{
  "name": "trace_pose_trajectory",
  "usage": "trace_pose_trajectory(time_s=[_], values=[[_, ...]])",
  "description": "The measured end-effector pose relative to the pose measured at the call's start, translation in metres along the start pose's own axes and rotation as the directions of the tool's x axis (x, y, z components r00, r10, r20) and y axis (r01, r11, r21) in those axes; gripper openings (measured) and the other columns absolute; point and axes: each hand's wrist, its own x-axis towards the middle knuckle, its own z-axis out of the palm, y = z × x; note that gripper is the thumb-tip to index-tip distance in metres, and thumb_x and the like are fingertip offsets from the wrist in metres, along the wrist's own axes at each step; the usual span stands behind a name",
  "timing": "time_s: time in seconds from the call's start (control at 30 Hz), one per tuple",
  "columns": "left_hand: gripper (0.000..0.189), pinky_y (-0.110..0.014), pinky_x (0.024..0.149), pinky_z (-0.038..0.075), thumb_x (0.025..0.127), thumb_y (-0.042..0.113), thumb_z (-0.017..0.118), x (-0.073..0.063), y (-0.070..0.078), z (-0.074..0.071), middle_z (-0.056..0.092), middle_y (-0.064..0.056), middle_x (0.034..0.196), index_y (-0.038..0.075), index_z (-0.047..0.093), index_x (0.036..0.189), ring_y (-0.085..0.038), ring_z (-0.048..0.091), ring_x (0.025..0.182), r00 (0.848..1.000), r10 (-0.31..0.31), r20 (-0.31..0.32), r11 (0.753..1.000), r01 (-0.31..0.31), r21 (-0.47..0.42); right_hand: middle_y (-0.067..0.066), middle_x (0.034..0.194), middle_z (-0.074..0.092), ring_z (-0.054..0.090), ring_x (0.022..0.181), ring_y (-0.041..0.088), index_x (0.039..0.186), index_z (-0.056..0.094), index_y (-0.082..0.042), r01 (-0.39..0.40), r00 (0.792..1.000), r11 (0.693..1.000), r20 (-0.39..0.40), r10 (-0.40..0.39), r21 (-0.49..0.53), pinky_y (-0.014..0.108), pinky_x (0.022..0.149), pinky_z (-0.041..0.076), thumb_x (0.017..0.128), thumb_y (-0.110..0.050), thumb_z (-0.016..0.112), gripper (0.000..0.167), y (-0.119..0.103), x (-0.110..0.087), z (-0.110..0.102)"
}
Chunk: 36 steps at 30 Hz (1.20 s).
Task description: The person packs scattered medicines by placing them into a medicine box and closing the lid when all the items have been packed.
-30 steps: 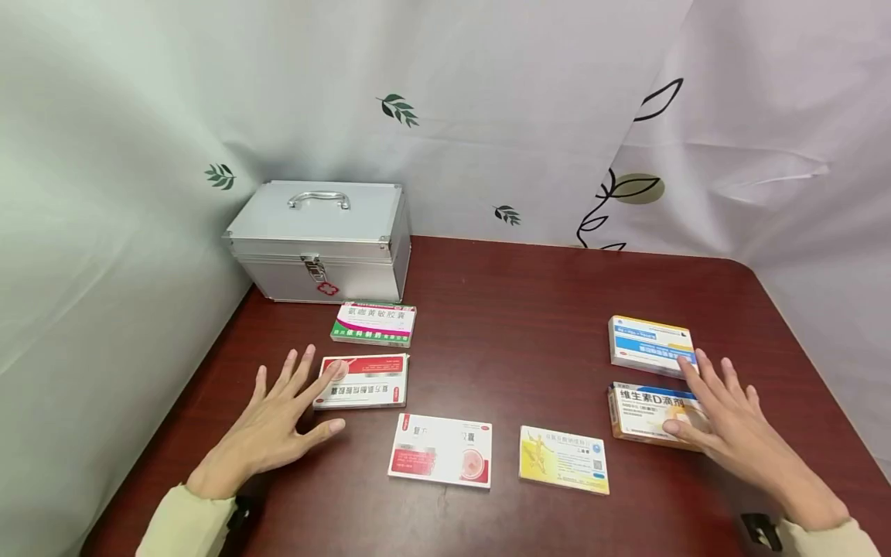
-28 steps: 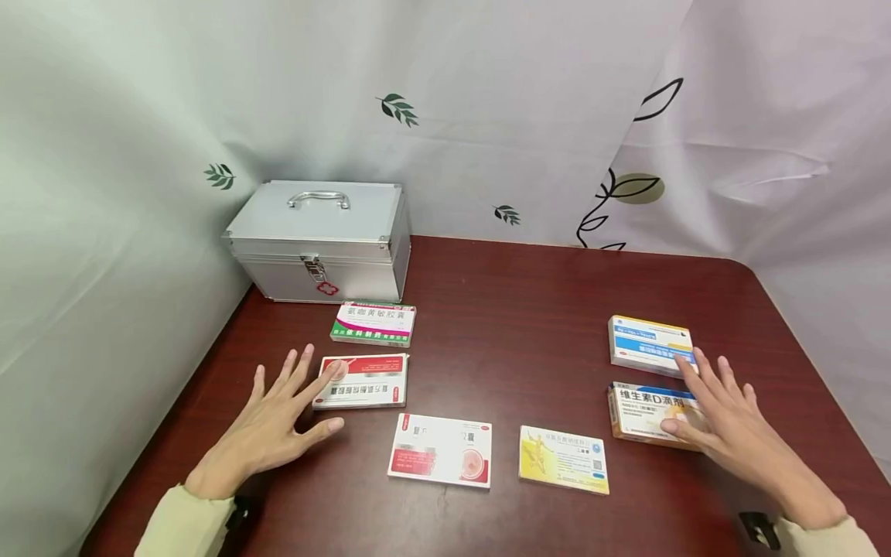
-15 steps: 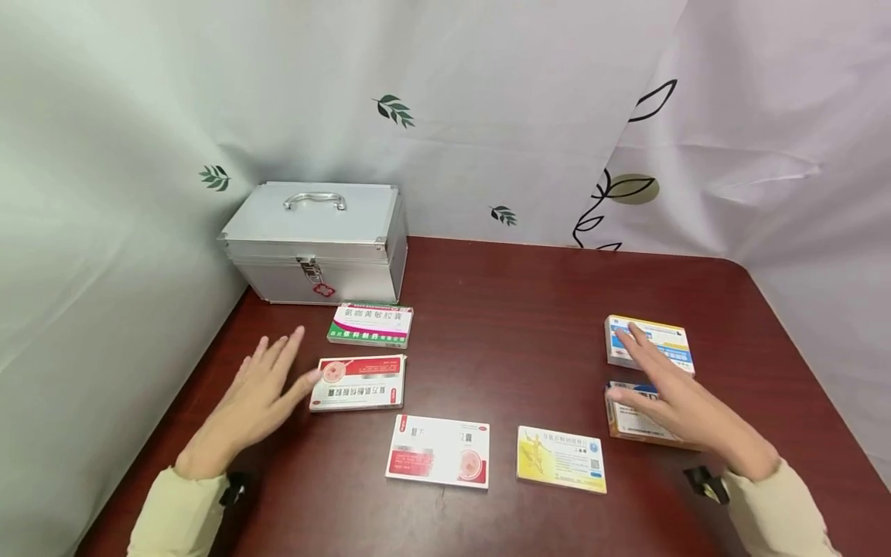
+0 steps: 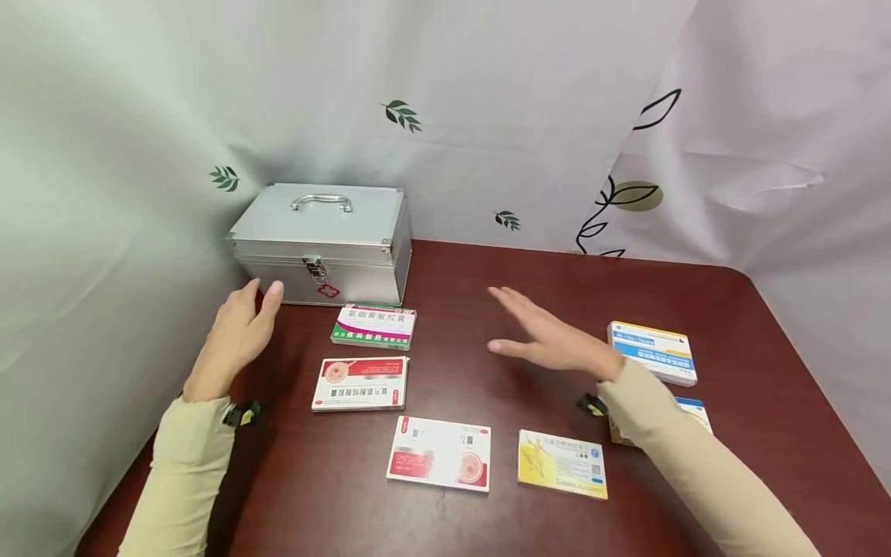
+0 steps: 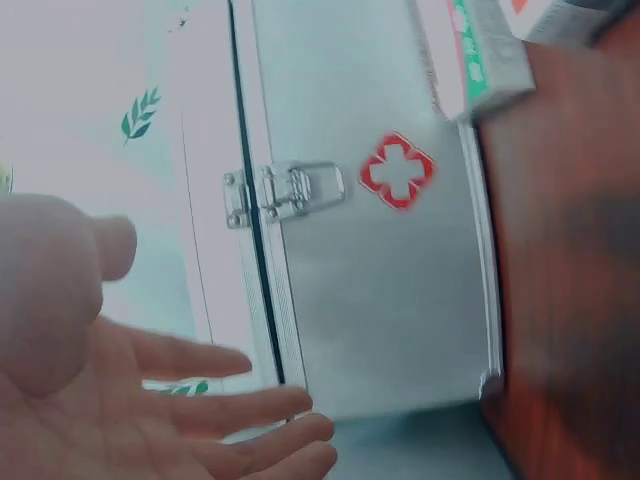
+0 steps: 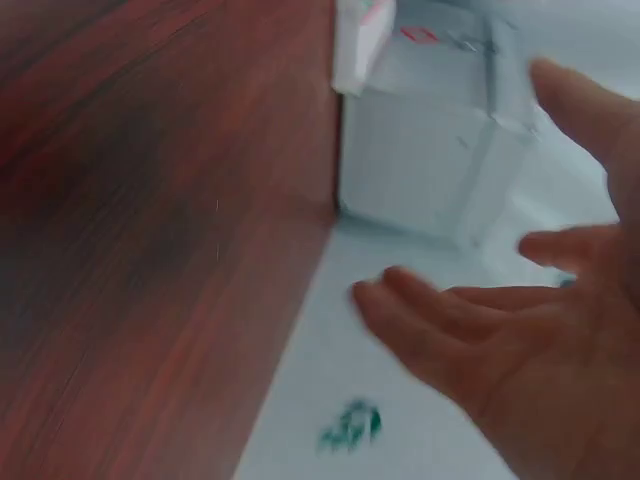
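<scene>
A silver first-aid case [image 4: 320, 275] with a top handle, a front latch [image 5: 300, 190] and a red cross badge stands at the back left, lid down. My left hand [image 4: 233, 336] is near the case's front left corner, fingers extended, holding nothing. In the left wrist view that hand's fingers stand beside the lid seam. My right hand [image 4: 550, 334] is over the middle of the table, right of the case, fingers straight and thumb apart, holding nothing. A medicine box with green and purple bands [image 4: 373, 326] lies against the case's front.
Two red-and-white medicine boxes [image 4: 360, 385] lie left and front centre, with a yellow-and-white box [image 4: 562, 464] beside them. At right lie a blue-and-white box [image 4: 652, 352] and another box [image 4: 696, 410], partly behind my right sleeve. White curtains [image 4: 487, 116] border the table.
Both hands have left the boxes at the sides. The left moved forward towards the case; the right moved left and forward to mid-table. The boxes and case stayed put.
</scene>
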Motion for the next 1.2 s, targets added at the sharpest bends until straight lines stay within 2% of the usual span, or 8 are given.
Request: trace_pose_trajectory(time_s=[0.13, 0.27, 0.47, 0.67, 0.77, 0.9, 1.07, 1.2], values=[[0.077, -0.061, 0.097, 0.023, 0.096, 0.052, 0.020, 0.019, -0.001, 0.002, 0.035, -0.038, 0.131, -0.013, 0.026, 0.137, -0.052, 0.029, 0.122, 0.997, -0.052, -0.058, 0.998, 0.049, -0.048, -0.001, 0.147, 0.025, 0.045, 0.121, 0.017, 0.146, 0.013, -0.033, 0.091, 0.995, 0.994, -0.058, -0.087, 0.069, 0.039, 0.097, 0.040, 0.085, -0.050, 0.057, 0.077, -0.011, 0.045, 0.015], [0.083, -0.061, 0.101, 0.019, 0.093, 0.057, 0.017, 0.037, -0.005, 0.004, 0.023, -0.037, 0.139, -0.009, 0.014, 0.142, -0.051, 0.020, 0.128, 0.986, -0.161, -0.040, 0.981, 0.155, -0.116, 0.003, 0.146, 0.024, 0.047, 0.118, 0.020, 0.144, 0.010, -0.042, 0.097, 0.990, 0.978, -0.116, -0.076, 0.186, 0.038, 0.087, 0.048, 0.084, -0.047, 0.060, 0.079, -0.021, 0.082, 0.027], [0.097, -0.056, 0.107, 0.013, 0.086, 0.069, 0.019, 0.059, -0.009, 0.002, 0.005, -0.031, 0.147, -0.005, -0.004, 0.144, -0.043, 0.008, 0.135, 0.935, -0.346, -0.073, 0.913, 0.318, -0.254, 0.007, 0.147, 0.017, 0.040, 0.124, 0.023, 0.143, 0.004, -0.046, 0.081, 0.988, 0.960, -0.152, -0.041, 0.268, 0.045, 0.095, 0.041, 0.084, -0.046, 0.061, 0.083, -0.040, 0.132, 0.043], [0.088, -0.044, 0.110, 0.018, 0.084, 0.068, 0.033, 0.069, -0.016, 0.005, 0.012, -0.014, 0.152, 0.015, 0.003, 0.148, -0.027, 0.017, 0.137, 0.903, -0.400, -0.154, 0.839, 0.293, -0.458, 0.007, 0.152, 0.003, 0.017, 0.137, 0.024, 0.142, 0.005, -0.051, 0.097, 0.984, 0.965, -0.166, -0.057, 0.245, 0.053, 0.101, 0.030, 0.085, -0.050, 0.056, 0.077, -0.058, 0.164, 0.047], [0.080, -0.039, 0.104, 0.026, 0.083, 0.066, 0.040, 0.070, -0.021, 0.004, 0.026, -0.011, 0.145, 0.024, 0.014, 0.147, -0.022, 0.030, 0.128, 0.888, -0.411, -0.206, 0.819, 0.261, -0.511, 0.007, 0.153, -0.003, 0.022, 0.135, 0.025, 0.142, 0.014, -0.049, 0.101, 0.987, 0.961, -0.147, -0.065, 0.257, 0.050, 0.102, 0.031, 0.086, -0.051, 0.055, 0.070, -0.067, 0.171, 0.048], [0.078, -0.042, 0.095, 0.031, 0.083, 0.066, 0.039, 0.071, -0.026, 0.005, 0.034, -0.014, 0.133, 0.022, 0.020, 0.145, -0.025, 0.035, 0.115, 0.898, -0.379, -0.224, 0.836, 0.229, -0.499, 0.009, 0.153, 0.002, 0.040, 0.125, 0.023, 0.141, 0.031, -0.038, 0.111, 0.982, 0.964, -0.176, -0.069, 0.242, 0.041, 0.101, 0.036, 0.088, -0.047, 0.054, 0.059, -0.072, 0.174, 0.051], [0.074, -0.040, 0.093, 0.034, 0.085, 0.065, 0.036, 0.071, -0.028, 0.008, 0.038, -0.014, 0.135, 0.016, 0.029, 0.141, -0.025, 0.039, 0.117, 0.907, -0.350, -0.234, 0.846, 0.198, -0.496, 0.014, 0.152, 0.011, 0.036, 0.129, 0.028, 0.140, 0.038, -0.031, 0.118, 0.967, 0.970, -0.247, -0.064, 0.211, 0.039, 0.100, 0.038, 0.089, -0.043, 0.055, 0.055, -0.068, 0.173, 0.053], [0.070, -0.030, 0.076, 0.041, 0.085, 0.064, 0.039, 0.072, -0.026, 0.009, 0.044, -0.008, 0.116, 0.015, 0.037, 0.135, -0.019, 0.047, 0.096, 0.907, -0.358, -0.221, 0.837, 0.206, -0.508, 0.017, 0.150, 0.016, 0.044, 0.123, 0.028, 0.139, 0.041, -0.029, 0.134, 0.961, 0.970, -0.266, -0.077, 0.204, 0.039, 0.097, 0.041, 0.089, -0.043, 0.055, 0.054, -0.062, 0.170, 0.048]])
